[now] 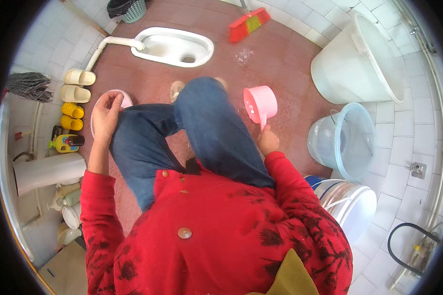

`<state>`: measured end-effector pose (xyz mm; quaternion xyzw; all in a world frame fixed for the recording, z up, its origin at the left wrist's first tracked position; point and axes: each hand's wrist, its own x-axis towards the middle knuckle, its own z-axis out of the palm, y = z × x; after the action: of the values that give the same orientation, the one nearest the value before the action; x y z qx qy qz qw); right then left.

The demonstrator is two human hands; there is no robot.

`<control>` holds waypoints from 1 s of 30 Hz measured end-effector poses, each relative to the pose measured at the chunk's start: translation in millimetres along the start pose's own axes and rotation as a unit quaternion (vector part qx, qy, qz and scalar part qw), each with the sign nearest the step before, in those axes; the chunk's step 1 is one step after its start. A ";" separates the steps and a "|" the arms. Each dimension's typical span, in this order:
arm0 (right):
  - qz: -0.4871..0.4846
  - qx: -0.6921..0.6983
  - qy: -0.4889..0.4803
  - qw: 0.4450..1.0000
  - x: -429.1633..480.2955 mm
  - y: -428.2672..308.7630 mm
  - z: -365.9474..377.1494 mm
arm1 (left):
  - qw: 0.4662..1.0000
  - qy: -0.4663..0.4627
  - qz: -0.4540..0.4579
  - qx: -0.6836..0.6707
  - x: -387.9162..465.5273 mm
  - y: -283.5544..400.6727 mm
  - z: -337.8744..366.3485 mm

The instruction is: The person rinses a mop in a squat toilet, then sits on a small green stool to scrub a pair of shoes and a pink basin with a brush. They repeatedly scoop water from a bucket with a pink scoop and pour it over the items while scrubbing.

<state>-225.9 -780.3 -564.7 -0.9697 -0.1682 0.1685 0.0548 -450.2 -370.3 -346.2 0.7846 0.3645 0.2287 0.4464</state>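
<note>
My right hand [269,141] grips the handle of a pink plastic dipper [266,101], held tilted beside my right knee with its opening towards the left. Some white spots show inside it. My left hand [107,115] is over a pale pink basin [127,100] by my left knee, its thumb and fingers close together. Whether those fingers touch the basin or hold anything is hidden. A white squat toilet [173,47] is set in the red floor [221,61] before me, fed by a white pipe [102,46] at its left end.
A red and yellow broom [249,24] stands near a wet patch [244,56]. On the right are a large white tub [337,64], a clear blue bucket [323,138] and a lidded paint bucket [358,212]. Cream slippers [75,94], yellow clogs [72,122] and several bottles [67,143] line the left wall.
</note>
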 end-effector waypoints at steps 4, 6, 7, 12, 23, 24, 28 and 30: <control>-0.023 -0.012 0.046 0.999 4.5 -0.9 -0.7 | 0.999 -0.005 0.035 -0.021 0.2 6.4 3.3; -0.017 -0.019 0.093 0.995 9.8 8.4 -8.0 | 0.999 -0.001 0.045 0.002 2.2 10.8 7.4; -0.010 -0.030 0.106 0.994 12.4 13.9 -13.3 | 0.999 -0.003 0.043 0.009 2.2 12.9 9.9; 0.058 0.092 0.156 0.982 16.9 37.7 -42.2 | 0.997 -0.003 0.081 -0.010 7.6 25.6 36.4; 0.129 0.221 0.201 0.945 4.9 88.6 -48.0 | 0.987 -0.020 0.128 -0.091 0.6 58.1 64.2; 0.130 0.229 0.204 0.943 3.6 89.4 -48.9 | 0.985 -0.036 0.119 -0.118 -2.9 58.3 64.7; 0.108 0.242 0.225 0.938 -1.5 85.1 -59.7 | 0.982 -0.013 0.163 0.094 3.0 54.5 74.1; 0.124 0.274 0.218 0.929 -2.0 82.3 -67.0 | 0.990 0.011 0.129 -0.049 7.7 49.0 79.6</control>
<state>-179.2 -861.5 -514.7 -0.9429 0.0218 -0.0018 0.3323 -372.9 -423.2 -343.0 0.7999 0.2532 0.3105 0.4468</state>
